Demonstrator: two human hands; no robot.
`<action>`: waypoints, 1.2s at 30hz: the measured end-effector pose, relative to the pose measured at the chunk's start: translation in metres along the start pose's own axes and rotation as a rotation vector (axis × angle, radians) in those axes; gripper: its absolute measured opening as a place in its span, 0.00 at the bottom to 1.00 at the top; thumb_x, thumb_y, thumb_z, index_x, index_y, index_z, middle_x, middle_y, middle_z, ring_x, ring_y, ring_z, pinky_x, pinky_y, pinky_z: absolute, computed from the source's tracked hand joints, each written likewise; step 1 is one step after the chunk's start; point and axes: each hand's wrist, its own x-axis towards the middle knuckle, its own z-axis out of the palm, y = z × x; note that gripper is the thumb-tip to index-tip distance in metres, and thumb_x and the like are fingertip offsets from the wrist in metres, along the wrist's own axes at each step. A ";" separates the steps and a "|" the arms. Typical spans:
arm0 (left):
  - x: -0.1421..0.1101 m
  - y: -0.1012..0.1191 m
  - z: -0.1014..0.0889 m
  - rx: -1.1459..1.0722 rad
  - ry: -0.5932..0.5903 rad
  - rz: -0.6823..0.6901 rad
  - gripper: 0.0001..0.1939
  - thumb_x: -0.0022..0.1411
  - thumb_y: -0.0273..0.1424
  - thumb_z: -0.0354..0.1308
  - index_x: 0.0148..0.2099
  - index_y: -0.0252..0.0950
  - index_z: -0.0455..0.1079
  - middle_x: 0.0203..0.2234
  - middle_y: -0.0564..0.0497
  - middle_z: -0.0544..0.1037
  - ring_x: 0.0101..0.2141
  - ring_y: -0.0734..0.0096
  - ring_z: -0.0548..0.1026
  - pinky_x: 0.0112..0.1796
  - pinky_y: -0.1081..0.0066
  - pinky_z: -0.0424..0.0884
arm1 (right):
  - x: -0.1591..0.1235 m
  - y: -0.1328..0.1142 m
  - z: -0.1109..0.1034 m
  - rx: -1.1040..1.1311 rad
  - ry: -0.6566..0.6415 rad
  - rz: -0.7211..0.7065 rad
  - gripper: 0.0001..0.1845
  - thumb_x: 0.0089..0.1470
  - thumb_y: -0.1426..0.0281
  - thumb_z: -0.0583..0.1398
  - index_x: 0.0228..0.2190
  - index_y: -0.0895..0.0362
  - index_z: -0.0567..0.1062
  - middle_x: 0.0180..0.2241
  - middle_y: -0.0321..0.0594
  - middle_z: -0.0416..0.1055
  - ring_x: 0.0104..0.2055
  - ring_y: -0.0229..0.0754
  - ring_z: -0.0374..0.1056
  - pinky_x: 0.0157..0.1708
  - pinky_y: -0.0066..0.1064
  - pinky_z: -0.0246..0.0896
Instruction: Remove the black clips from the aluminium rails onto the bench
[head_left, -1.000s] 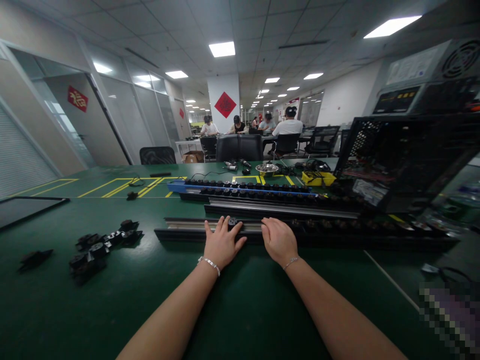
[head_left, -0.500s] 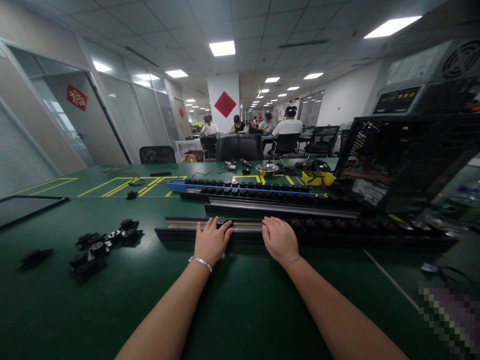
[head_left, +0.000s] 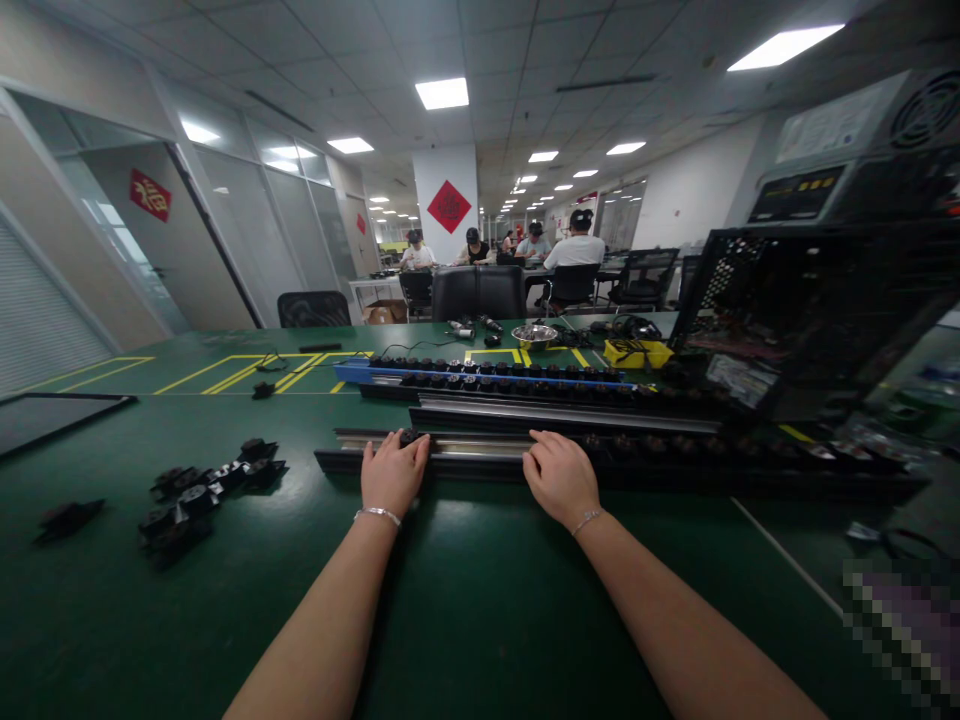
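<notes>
A long black rail (head_left: 480,449) with a silver inner channel lies crosswise on the green table. Toward its left end, my left hand (head_left: 393,475) is closed around a small black part (head_left: 409,437), which sits at the channel. Further right, my right hand (head_left: 561,480) grips the rail, fingers over the far edge and thumb on the near side. Several round-topped black parts (head_left: 675,448) stand in the rail's right portion. Left of the rail lies a loose cluster of similar black parts (head_left: 193,497), with a single one (head_left: 69,520) further out.
Behind lie a second rail (head_left: 562,412) and a blue rail (head_left: 480,372) with several black parts. A metal bowl (head_left: 534,336), a yellow tray (head_left: 637,354) and an open computer case (head_left: 810,310) stand beyond. Several people sit at far desks.
My left hand has slid left along the rail with the small black part. The rail has shifted slightly right. My right hand stays nearly in place on it.
</notes>
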 end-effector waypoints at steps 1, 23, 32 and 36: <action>0.001 -0.002 0.000 0.002 0.004 -0.017 0.21 0.65 0.40 0.39 0.51 0.49 0.71 0.52 0.45 0.71 0.54 0.58 0.66 0.54 0.52 0.54 | 0.000 0.000 0.000 0.003 0.001 -0.003 0.12 0.54 0.69 0.53 0.28 0.56 0.76 0.45 0.43 0.73 0.48 0.46 0.65 0.48 0.40 0.58; 0.009 -0.046 0.011 -0.002 0.103 -0.332 0.24 0.64 0.43 0.38 0.45 0.43 0.75 0.51 0.46 0.72 0.54 0.54 0.62 0.51 0.54 0.60 | -0.001 0.001 0.000 0.018 -0.026 -0.016 0.12 0.51 0.60 0.59 0.26 0.56 0.74 0.46 0.44 0.72 0.48 0.48 0.64 0.47 0.42 0.58; 0.012 -0.055 0.016 -0.066 0.103 -0.453 0.25 0.64 0.45 0.37 0.48 0.45 0.73 0.53 0.47 0.69 0.57 0.48 0.57 0.52 0.49 0.57 | -0.001 0.001 -0.001 0.012 -0.043 -0.003 0.12 0.51 0.60 0.58 0.26 0.56 0.74 0.46 0.43 0.72 0.49 0.47 0.64 0.48 0.40 0.56; 0.013 -0.060 0.015 -0.139 0.062 -0.534 0.26 0.62 0.48 0.36 0.50 0.50 0.71 0.57 0.49 0.65 0.60 0.42 0.51 0.52 0.39 0.53 | -0.001 0.001 -0.001 0.011 -0.052 0.004 0.12 0.51 0.60 0.58 0.27 0.56 0.75 0.47 0.43 0.72 0.49 0.46 0.63 0.48 0.40 0.56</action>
